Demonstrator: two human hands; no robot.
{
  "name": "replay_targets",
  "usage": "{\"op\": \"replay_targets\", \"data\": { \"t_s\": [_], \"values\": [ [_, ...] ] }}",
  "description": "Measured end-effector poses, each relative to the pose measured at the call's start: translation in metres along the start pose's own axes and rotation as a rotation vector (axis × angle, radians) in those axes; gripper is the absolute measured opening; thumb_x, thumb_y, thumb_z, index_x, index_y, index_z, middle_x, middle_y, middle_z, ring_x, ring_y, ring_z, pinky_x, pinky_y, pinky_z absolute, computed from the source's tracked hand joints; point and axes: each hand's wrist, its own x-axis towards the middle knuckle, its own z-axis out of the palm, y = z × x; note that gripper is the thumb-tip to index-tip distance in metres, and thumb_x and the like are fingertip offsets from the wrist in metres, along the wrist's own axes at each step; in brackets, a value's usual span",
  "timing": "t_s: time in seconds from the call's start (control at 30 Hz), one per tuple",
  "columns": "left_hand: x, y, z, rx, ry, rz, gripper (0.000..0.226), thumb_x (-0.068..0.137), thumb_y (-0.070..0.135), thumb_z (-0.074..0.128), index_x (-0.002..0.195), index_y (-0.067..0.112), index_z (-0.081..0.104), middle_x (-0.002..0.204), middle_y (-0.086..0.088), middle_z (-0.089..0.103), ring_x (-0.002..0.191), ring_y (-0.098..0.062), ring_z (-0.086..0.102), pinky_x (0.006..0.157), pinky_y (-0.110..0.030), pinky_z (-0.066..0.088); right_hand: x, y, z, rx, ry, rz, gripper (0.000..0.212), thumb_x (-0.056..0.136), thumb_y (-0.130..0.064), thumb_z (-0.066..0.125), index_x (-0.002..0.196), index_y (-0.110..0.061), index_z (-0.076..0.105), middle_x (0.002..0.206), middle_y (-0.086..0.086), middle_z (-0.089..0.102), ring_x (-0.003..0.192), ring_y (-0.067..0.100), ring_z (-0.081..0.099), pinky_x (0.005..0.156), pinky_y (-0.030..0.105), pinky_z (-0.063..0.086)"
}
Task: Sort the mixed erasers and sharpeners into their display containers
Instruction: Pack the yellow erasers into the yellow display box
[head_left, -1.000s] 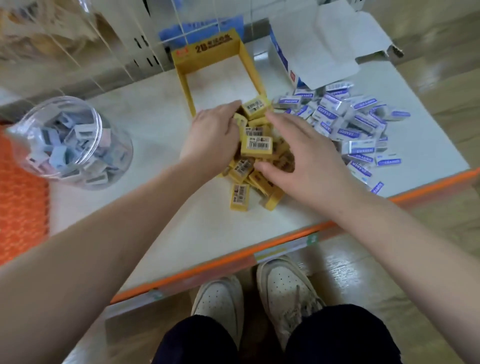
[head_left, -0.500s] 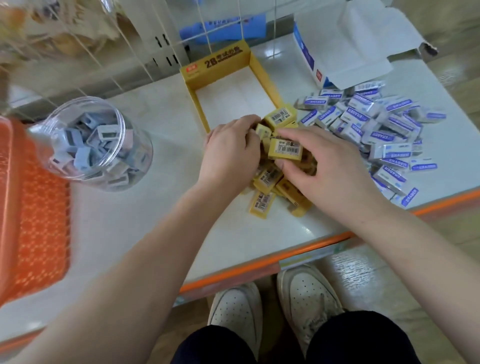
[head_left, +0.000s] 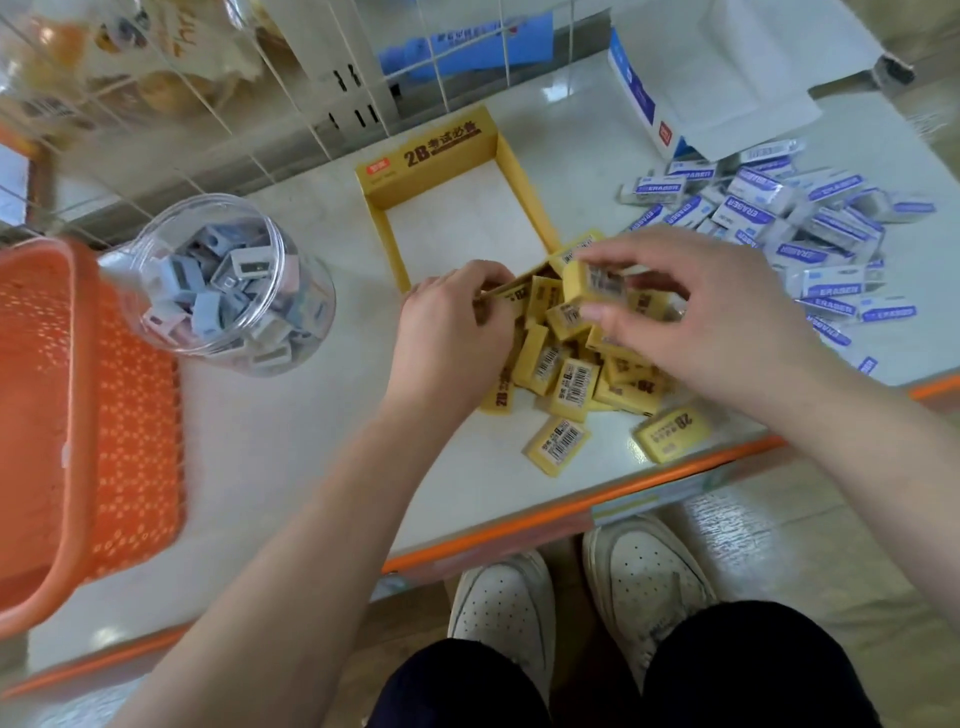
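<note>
Our right hand (head_left: 696, 317) pinches one yellow eraser (head_left: 592, 283) between closed fingers, long axis crosswise, the empty yellow display box (head_left: 511, 171) just beyond them, while our left hand (head_left: 452, 332) seems curled around other erasers.

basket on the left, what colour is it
Orange, with a perforated lattice of small holes; the basket shows in the head view, the only one.

Left hand (head_left: 452, 332) curled palm-down; right hand (head_left: 696, 317) raised, thumb and fingers pinched.
</note>
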Motion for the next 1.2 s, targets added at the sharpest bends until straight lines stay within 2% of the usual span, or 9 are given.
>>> {"op": "replay_targets", "data": {
  "t_s": [0.13,0.23,0.43,0.53,0.73,0.87,0.97,1.1,1.2],
  "values": [
    [0.003,-0.009,-0.005,-0.049,0.017,-0.063,0.021,0.086,0.012,0.05,0.088,0.025,0.065,0.092,-0.001,0.065,0.076,-0.012,0.056,0.065,-0.021,0.045,0.012,-0.002,-0.008,-0.096,0.051,0.0,0.037,0.085,-0.023,0.066,0.12,-0.03,0.06,0.106,-0.022,0.051,0.097,-0.005,0.049,0.089,0.004,0.034],
    [0.005,-0.009,-0.007,-0.038,0.024,-0.063,0.018,0.086,0.012,0.051,0.085,0.024,0.065,0.089,0.002,0.065,0.071,-0.005,0.052,0.057,-0.007,0.038,0.025,0.001,-0.006,-0.185,0.067,-0.023,0.037,0.085,-0.017,0.063,0.121,-0.023,0.06,0.115,-0.01,0.055,0.102,0.004,0.051,0.098,0.024,0.041],
    [0.007,0.003,-0.005,-0.02,-0.007,0.157,0.03,0.083,0.013,0.056,0.111,0.021,0.061,0.102,0.013,0.06,0.095,-0.007,0.052,0.077,-0.012,0.035,0.04,0.007,0.004,-0.292,-0.058,-0.035,0.033,0.089,-0.02,0.058,0.121,-0.023,0.056,0.121,-0.003,0.057,0.104,0.008,0.049,0.08,0.011,0.025],
    [0.007,0.01,0.003,-0.043,-0.071,0.211,0.041,0.082,0.017,0.06,0.123,0.021,0.055,0.109,0.012,0.059,0.095,-0.006,0.051,0.079,-0.012,0.037,0.033,0.008,0.005,-0.289,-0.002,-0.063,0.031,0.087,-0.018,0.06,0.118,-0.022,0.059,0.118,-0.001,0.059,0.107,0.012,0.052,0.083,0.011,0.026],
    [0.008,0.013,0.001,-0.179,0.008,0.341,0.046,0.081,0.025,0.064,0.124,0.018,0.053,0.108,0.012,0.057,0.092,-0.002,0.051,0.083,-0.009,0.04,0.034,0.004,0.009,-0.25,0.103,-0.116,0.037,0.084,-0.015,0.062,0.121,-0.02,0.061,0.118,0.004,0.055,0.103,0.014,0.053,0.096,0.034,0.045],
    [0.023,0.007,-0.001,-0.296,0.064,0.269,0.041,0.08,0.013,0.064,0.12,0.016,0.056,0.11,0.007,0.058,0.093,-0.005,0.057,0.081,-0.021,0.052,0.046,-0.006,0.015,-0.217,0.119,-0.124,0.037,0.085,-0.021,0.06,0.122,-0.017,0.059,0.11,-0.002,0.06,0.103,0.016,0.059,0.094,0.033,0.047],
    [0.03,0.003,-0.004,-0.341,0.129,0.187,0.038,0.08,0.009,0.061,0.117,0.017,0.059,0.109,0.006,0.06,0.092,-0.003,0.06,0.075,-0.016,0.052,0.055,-0.017,0.021,-0.178,0.109,-0.135,0.031,0.086,-0.017,0.057,0.117,-0.016,0.06,0.1,-0.009,0.058,0.099,0.011,0.06,0.091,0.026,0.047],
    [0.028,-0.012,-0.01,-0.256,0.231,0.108,0.029,0.083,0.02,0.062,0.112,0.022,0.061,0.101,0.015,0.06,0.084,-0.002,0.058,0.073,-0.013,0.048,0.076,-0.028,0.039,-0.21,0.036,-0.164,0.031,0.088,-0.013,0.053,0.117,-0.016,0.061,0.112,-0.005,0.063,0.103,0.007,0.057,0.091,0.017,0.044],
    [0.029,-0.027,-0.022,-0.134,0.27,0.044,0.03,0.086,0.027,0.063,0.115,0.023,0.06,0.099,0.018,0.056,0.085,0.0,0.049,0.067,0.001,0.034,0.089,-0.039,0.051,-0.24,-0.066,-0.187,0.031,0.088,-0.011,0.053,0.117,-0.016,0.062,0.116,-0.001,0.062,0.107,0.012,0.056,0.096,0.024,0.043]
  ]
}}
